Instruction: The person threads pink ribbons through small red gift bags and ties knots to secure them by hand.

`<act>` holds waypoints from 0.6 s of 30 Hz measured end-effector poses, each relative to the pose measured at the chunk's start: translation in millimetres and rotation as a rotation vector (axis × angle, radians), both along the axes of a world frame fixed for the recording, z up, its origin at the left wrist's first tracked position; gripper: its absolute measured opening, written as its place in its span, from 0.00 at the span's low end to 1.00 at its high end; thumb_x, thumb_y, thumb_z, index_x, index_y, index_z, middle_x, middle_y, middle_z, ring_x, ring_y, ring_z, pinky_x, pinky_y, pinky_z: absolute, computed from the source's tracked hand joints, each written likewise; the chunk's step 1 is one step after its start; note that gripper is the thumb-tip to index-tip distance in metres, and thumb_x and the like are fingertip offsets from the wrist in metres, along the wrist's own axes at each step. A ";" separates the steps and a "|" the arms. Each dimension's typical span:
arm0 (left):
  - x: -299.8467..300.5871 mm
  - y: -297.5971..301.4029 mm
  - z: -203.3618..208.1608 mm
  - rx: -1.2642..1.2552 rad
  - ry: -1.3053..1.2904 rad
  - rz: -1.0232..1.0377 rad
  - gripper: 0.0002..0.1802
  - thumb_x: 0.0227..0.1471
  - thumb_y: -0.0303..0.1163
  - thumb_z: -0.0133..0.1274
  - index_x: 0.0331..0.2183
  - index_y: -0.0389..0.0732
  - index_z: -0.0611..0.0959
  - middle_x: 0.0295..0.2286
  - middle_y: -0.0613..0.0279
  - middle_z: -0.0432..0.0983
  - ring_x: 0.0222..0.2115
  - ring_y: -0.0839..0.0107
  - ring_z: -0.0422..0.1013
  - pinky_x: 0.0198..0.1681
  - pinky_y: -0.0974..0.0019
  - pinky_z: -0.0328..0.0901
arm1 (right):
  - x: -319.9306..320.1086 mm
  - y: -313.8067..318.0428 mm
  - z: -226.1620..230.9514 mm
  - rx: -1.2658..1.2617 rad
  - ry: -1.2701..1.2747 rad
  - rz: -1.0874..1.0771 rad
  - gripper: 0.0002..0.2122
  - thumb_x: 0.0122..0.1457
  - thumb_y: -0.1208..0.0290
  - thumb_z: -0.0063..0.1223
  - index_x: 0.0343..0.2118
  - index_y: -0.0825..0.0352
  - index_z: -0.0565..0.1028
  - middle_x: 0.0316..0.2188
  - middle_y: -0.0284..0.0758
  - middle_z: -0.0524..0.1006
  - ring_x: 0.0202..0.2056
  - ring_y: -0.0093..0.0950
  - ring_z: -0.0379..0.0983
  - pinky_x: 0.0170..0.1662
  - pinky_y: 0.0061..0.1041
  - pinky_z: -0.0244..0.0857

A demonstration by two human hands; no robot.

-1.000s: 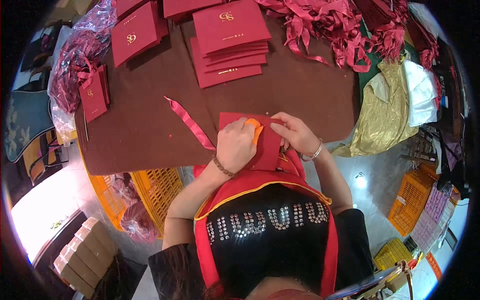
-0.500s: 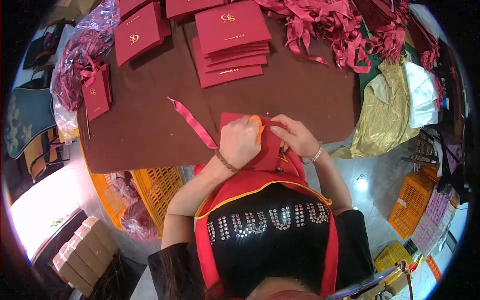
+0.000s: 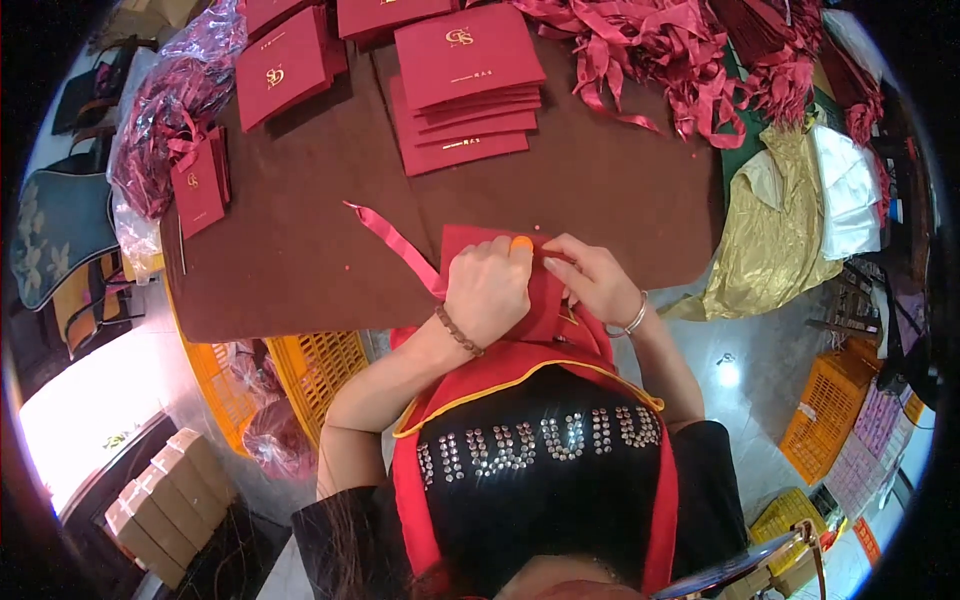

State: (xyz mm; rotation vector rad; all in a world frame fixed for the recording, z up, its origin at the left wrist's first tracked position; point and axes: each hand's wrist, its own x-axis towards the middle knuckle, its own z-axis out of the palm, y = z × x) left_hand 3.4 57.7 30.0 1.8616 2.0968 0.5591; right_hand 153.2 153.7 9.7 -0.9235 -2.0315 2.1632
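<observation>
A dark red paper bag or folder (image 3: 461,239) lies at the table's near edge, against my apron; my hands partly cover it. My left hand (image 3: 488,290) is closed in a fist over its middle. A small orange thing (image 3: 521,243) shows at the thumb side of that fist; its kind is unclear. Pinched at the upper right side of the red piece are the thumb and fingers of my right hand (image 3: 600,285). A satin ribbon (image 3: 398,243) runs out to the upper left from beneath my left hand. What lies under both palms is hidden.
The brown-covered table (image 3: 300,240) bears stacked red bags (image 3: 470,60), more red bags (image 3: 285,75) and a heap of red ribbons (image 3: 650,60). At left stands a small upright red bag (image 3: 198,185). Gold wrapping (image 3: 770,240) hangs at right; orange crates (image 3: 315,375) stand below.
My left hand has rolled and shifted slightly right, covering more of the orange thing. The ribbon's loose end has swung a little. My right hand keeps its pinch, almost unmoved.
</observation>
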 end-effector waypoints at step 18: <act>-4.6 -1.3 -3.9 -0.062 -0.075 -0.015 0.04 0.41 0.26 0.48 0.23 0.35 0.72 0.19 0.48 0.70 0.21 0.52 0.70 0.23 0.56 0.65 | -6.6 -18.9 4.6 0.704 0.114 -0.051 0.05 0.53 0.77 0.46 0.33 0.68 0.69 0.28 0.46 0.73 0.29 0.44 0.71 0.29 0.35 0.65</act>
